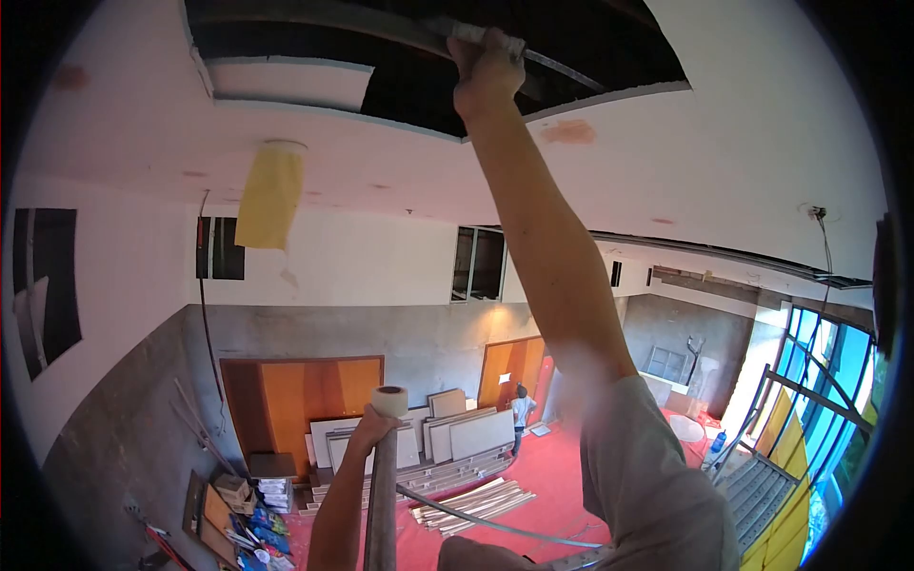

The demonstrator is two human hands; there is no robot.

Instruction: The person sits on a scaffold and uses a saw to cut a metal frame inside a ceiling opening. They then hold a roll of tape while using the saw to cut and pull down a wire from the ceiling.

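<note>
My right hand (490, 68) is raised into a dark rectangular opening (409, 109) in the ceiling, fingers closed around a metal ceiling bar (562, 68). A whitish strip (487, 40) lies along the bar at my fingers. Lower down, my left hand (374, 428) is closed on a roll of white tape (388, 400), right at the end of a grey metal rail (381, 495). The rail runs down toward me, beside my left forearm.
A yellow sheet (269, 198) hangs from the ceiling. Boards (481, 435) lean by the far wall, near a person (522, 414). Wood strips (476, 504) lie on the red floor (562, 476) far below. Scaffolding (762, 485) stands at right, and a cable (203, 295) dangles at left.
</note>
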